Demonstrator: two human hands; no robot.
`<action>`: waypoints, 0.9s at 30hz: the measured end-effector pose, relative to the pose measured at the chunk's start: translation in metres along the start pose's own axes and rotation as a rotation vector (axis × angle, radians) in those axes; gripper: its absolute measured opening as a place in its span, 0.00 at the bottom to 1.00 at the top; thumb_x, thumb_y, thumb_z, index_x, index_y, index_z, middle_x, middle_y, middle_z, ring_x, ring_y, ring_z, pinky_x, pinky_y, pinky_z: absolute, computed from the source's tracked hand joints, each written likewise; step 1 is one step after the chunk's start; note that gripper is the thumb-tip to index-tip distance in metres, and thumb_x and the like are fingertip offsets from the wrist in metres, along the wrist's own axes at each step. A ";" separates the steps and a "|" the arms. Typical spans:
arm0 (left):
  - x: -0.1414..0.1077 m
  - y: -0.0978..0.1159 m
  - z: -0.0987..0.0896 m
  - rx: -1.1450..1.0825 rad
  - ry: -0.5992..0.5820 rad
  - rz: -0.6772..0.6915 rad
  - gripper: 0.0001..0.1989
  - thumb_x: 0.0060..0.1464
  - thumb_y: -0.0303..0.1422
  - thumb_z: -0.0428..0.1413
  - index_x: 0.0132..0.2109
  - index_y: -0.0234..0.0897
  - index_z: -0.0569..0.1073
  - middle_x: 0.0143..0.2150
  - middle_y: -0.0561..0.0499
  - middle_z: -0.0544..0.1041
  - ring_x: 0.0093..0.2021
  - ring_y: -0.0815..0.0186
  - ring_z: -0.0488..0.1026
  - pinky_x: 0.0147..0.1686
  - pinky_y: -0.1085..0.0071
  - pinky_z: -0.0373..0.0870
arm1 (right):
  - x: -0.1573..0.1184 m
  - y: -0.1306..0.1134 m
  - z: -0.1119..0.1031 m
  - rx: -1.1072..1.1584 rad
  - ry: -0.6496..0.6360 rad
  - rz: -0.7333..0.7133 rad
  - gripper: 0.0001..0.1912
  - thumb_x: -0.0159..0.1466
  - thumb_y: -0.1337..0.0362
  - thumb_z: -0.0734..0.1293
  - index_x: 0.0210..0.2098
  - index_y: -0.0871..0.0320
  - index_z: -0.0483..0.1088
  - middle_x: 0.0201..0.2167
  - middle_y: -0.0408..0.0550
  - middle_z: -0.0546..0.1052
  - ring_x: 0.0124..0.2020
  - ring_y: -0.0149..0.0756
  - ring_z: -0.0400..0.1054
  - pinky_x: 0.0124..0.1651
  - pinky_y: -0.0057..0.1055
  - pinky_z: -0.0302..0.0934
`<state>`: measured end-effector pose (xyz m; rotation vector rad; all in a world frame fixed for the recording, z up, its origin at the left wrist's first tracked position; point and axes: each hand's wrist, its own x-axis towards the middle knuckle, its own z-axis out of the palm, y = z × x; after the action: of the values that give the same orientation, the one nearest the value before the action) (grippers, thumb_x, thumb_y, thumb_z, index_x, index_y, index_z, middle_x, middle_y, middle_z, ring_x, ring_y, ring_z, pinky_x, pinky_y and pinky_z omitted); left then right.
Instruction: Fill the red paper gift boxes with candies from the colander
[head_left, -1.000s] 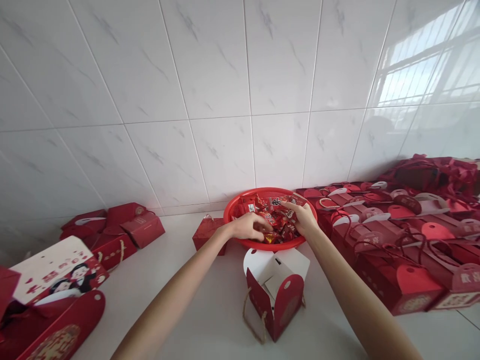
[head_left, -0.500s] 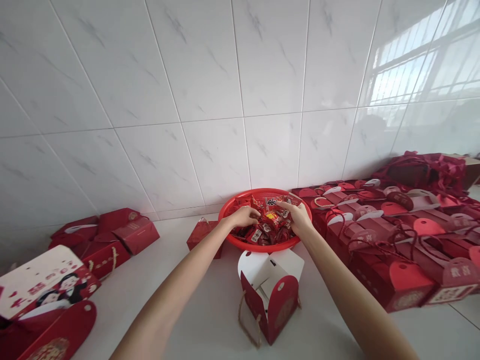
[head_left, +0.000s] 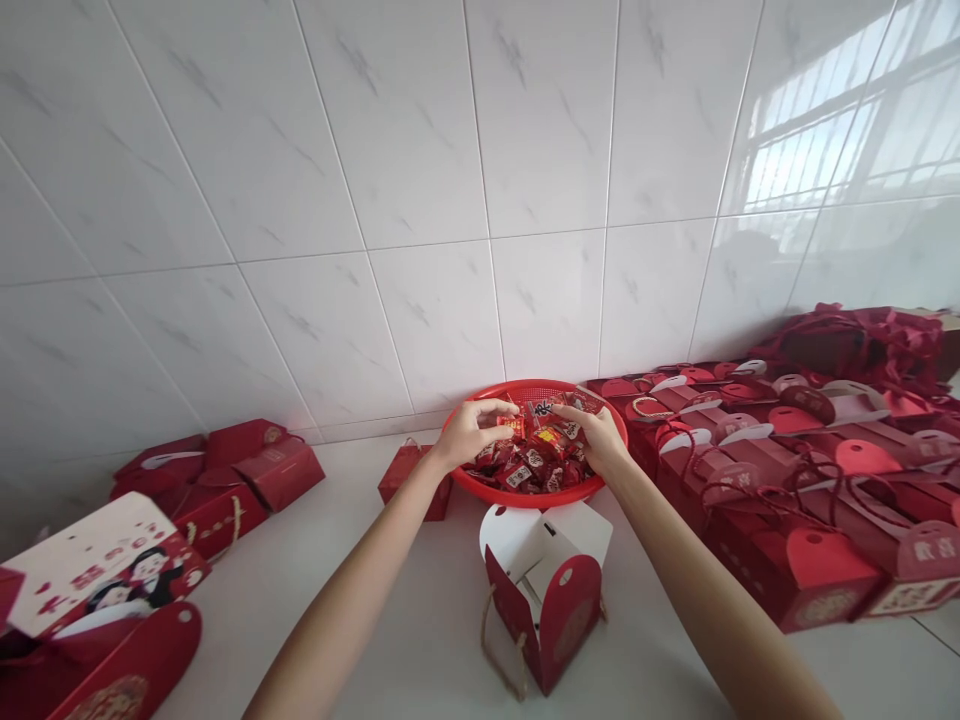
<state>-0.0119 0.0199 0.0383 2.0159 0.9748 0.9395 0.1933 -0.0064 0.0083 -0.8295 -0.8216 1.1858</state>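
Observation:
A red plastic basket (head_left: 536, 499) holds several red wrapped candies (head_left: 534, 460). Over its left side, my left hand (head_left: 469, 437) has thumb and fingers closed around a small red-and-yellow candy packet (head_left: 511, 426). My right hand (head_left: 598, 437) reaches over the right rim, fingers stretched across the candies beside a wrapper with a black character (head_left: 543, 408); nothing is plainly gripped there. In front of the basket stands a red gift box (head_left: 568, 615) with its flaps up, white inside, and a rope handle hanging down its side.
Rows of closed red gift boxes (head_left: 795, 555) fill the right side, with dark red ribbons (head_left: 862, 340) behind. A small red box (head_left: 412, 482) stands left of the basket. More boxes (head_left: 281, 470) and an open box (head_left: 139, 670) sit farther left. A tiled wall (head_left: 420, 330) runs along the back.
My left hand has lifted slightly from the candies with a red-and-yellow packet now showing between its fingers. My right hand stays at nearly the same place. The view has shifted slightly.

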 end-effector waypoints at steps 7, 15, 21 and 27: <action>-0.054 0.039 -0.008 0.135 -0.302 0.000 0.15 0.56 0.40 0.59 0.48 0.39 0.79 0.47 0.48 0.80 0.44 0.62 0.76 0.48 0.66 0.72 | -0.004 -0.007 0.000 -0.015 -0.181 0.069 0.18 0.41 0.61 0.81 0.27 0.59 0.74 0.26 0.43 0.78 0.25 0.33 0.70 0.22 0.26 0.63; -0.088 0.040 -0.011 0.509 -0.357 -0.073 0.18 0.59 0.47 0.56 0.51 0.46 0.79 0.47 0.50 0.76 0.43 0.62 0.74 0.44 0.69 0.69 | -0.029 -0.043 0.004 -0.401 -0.757 0.097 0.16 0.50 0.60 0.78 0.35 0.59 0.74 0.25 0.40 0.74 0.21 0.28 0.65 0.19 0.24 0.61; -0.094 0.044 -0.014 0.488 -0.453 -0.131 0.20 0.58 0.46 0.57 0.54 0.43 0.78 0.48 0.47 0.77 0.42 0.62 0.73 0.40 0.70 0.69 | -0.045 -0.061 0.012 -0.695 -1.029 0.077 0.16 0.58 0.57 0.73 0.40 0.60 0.74 0.31 0.43 0.75 0.29 0.31 0.69 0.23 0.23 0.62; -0.098 0.050 -0.010 0.390 -0.536 -0.106 0.20 0.62 0.47 0.53 0.53 0.42 0.77 0.51 0.49 0.78 0.46 0.60 0.73 0.43 0.70 0.68 | -0.057 -0.062 0.020 -0.914 -1.210 -0.058 0.19 0.68 0.50 0.64 0.37 0.61 0.74 0.30 0.46 0.77 0.31 0.32 0.70 0.35 0.29 0.65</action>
<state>-0.0486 -0.0832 0.0544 2.3298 0.9916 0.1261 0.1926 -0.0709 0.0662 -0.7132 -2.4779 1.1940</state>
